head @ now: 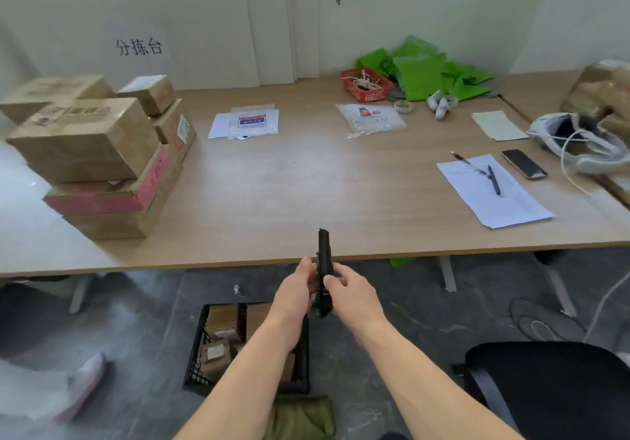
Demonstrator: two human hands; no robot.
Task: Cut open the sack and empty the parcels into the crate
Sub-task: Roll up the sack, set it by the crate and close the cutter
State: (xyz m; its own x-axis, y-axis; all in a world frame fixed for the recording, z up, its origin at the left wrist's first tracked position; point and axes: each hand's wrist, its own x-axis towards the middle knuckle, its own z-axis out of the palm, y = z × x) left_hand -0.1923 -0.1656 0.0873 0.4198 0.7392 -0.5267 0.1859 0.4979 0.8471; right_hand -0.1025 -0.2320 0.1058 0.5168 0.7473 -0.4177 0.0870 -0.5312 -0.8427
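A dark utility knife (pixel 324 259) stands upright in front of the table's near edge, held by both hands. My left hand (pixel 296 294) grips its left side and my right hand (pixel 354 294) pinches its right side, thumb on the body. On the floor below my arms stands a black plastic crate (pixel 197 347) holding several brown cardboard parcels (pixel 223 323). An olive-green sack (pixel 303 417) lies crumpled on the floor just in front of the crate, at the frame's bottom.
Stacked cardboard boxes (pixel 92 153) fill the table's left. Plastic mailers (pixel 247 122), a red basket (pixel 366 85), green bags (pixel 422 71), paper with a pen (pixel 491 187), a phone (pixel 523 163) and a headset (pixel 579 143) lie further back and right. A black chair (pixel 552 381) stands at bottom right.
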